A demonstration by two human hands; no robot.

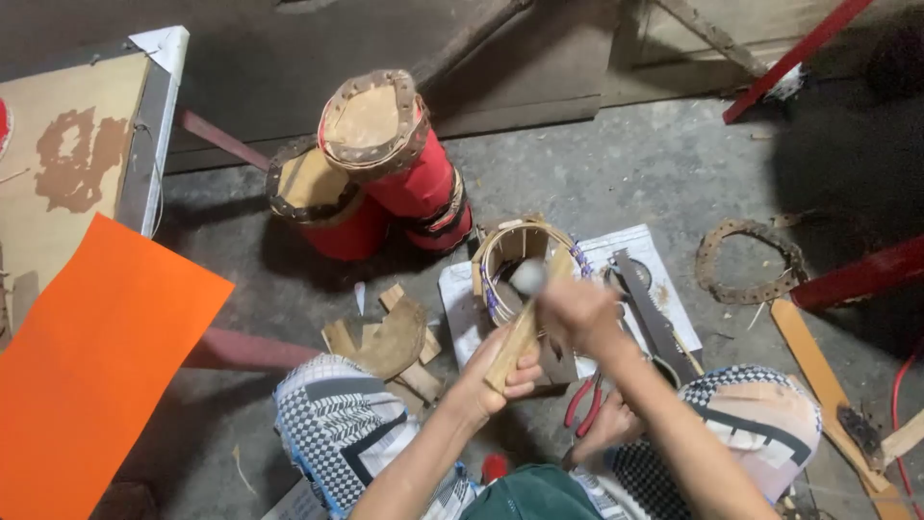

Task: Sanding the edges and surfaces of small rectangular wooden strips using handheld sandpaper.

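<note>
Wooden and pale, a flat stick [525,323] stands slanted at the centre of the view, its upper end leaning on the rim of a small open drum shell of light wood with blue-and-white lacing [515,252]. The left hand [496,371] is wrapped around the stick's lower end in a firm grasp. The right hand [576,313] hovers just above, closed and blurred, beside a pale rounded blur at the shell's rim; what it grips I cannot tell. The shell sits on a white sheet of paper [630,252] laid on the grey concrete floor [597,164].

At three o'clock of the shell lies a dark metal saw blade [647,310], and at five o'clock a pair of red-handled pliers [585,403] rests between the person's knees, which are covered in black-and-white checked cloth [332,424]. At nine o'clock are brown leather scraps and short wood blocks [390,337]. At eleven o'clock two red drums with tan hide heads [380,164] lean together. A studded leather ring [751,260] lies out at three o'clock, and a large orange sheet [87,366] at nine o'clock.
</note>
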